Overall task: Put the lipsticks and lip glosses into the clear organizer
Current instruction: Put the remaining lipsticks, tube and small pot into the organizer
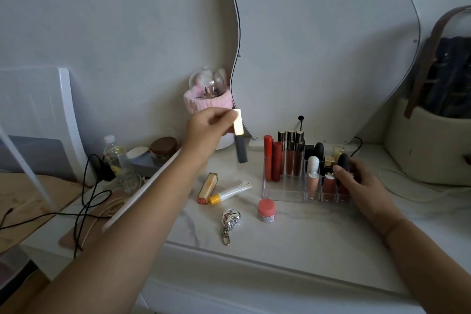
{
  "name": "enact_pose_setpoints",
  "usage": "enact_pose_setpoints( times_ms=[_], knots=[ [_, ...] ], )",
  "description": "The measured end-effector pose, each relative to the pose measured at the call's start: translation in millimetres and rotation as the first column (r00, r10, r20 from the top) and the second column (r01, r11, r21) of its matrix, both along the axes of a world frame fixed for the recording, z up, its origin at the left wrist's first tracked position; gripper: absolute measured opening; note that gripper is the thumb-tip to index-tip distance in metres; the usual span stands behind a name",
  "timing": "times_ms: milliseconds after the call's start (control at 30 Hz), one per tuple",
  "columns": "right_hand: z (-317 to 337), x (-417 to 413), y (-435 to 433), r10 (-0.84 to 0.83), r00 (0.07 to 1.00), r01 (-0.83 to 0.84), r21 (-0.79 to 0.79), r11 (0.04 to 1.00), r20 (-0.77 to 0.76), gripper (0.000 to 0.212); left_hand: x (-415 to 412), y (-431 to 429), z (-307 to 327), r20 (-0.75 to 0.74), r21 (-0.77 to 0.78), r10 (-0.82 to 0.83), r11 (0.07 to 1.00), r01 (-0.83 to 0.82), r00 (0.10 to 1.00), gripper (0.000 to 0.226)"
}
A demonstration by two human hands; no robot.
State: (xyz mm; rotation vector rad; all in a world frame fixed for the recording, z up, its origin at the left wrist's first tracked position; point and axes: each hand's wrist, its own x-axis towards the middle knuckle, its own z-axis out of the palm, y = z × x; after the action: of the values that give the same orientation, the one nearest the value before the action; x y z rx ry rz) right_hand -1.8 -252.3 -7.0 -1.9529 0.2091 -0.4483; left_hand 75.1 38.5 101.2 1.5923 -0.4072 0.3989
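No legible text anywhere — the label on the pink jar [266, 210] and the print on the boxed lipstick [207, 187] are too blurred to read.

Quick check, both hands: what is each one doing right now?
Left hand: closed on a dark grey lip gloss tube with a pale gold cap, held in the air.
Right hand: fingers on the clear plastic organizer; grip cannot be told.

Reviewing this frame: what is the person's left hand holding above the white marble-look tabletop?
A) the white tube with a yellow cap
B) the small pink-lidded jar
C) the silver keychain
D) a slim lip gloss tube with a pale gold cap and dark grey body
D: the left hand pinches the slim lip gloss tube with a pale gold cap and dark grey body in the air, left of the clear organizer.
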Motion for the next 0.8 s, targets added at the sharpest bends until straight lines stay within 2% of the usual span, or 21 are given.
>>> enact_pose_setpoints(
  times_ms=[167, 267, 400, 533, 800],
  knots=[
    [2, -2, 1, -0.002, 1.000, 0.002, 0.006, 1.000, 0.005, 0.051, -9, -64, -9, 0.049, 0.116, -0.078, 0.991, 0.072, 0.996, 0.009],
    [2, -2, 1, 0.005, 1.000, -0.005, 0.021, 1.000, 0.003, 0.051, -9, -87, -20, 0.110, 0.220, -0.056, 0.975, 0.030, 0.992, 0.013],
    [0, 0, 0, 0.004, 1.000, -0.004, 0.035, 0.999, 0.011, 0.052, -6, -97, -28, 0.233, 0.391, 0.035, 0.912, -0.126, 0.972, 0.009],
    [-2, 2, -1, -0.026, 0.999, 0.025, 0.019, 1.000, 0.023, 0.051, -3, -96, -33, 0.281, 0.420, 0.105, 0.881, -0.220, 0.954, 0.013],
    [-1, 2, 0, -0.018, 1.000, 0.018, 0.016, 1.000, 0.013, 0.052, 7, -86, -49, 0.295, 0.485, 0.138, 0.831, -0.273, 0.945, 0.011]
  ],
)
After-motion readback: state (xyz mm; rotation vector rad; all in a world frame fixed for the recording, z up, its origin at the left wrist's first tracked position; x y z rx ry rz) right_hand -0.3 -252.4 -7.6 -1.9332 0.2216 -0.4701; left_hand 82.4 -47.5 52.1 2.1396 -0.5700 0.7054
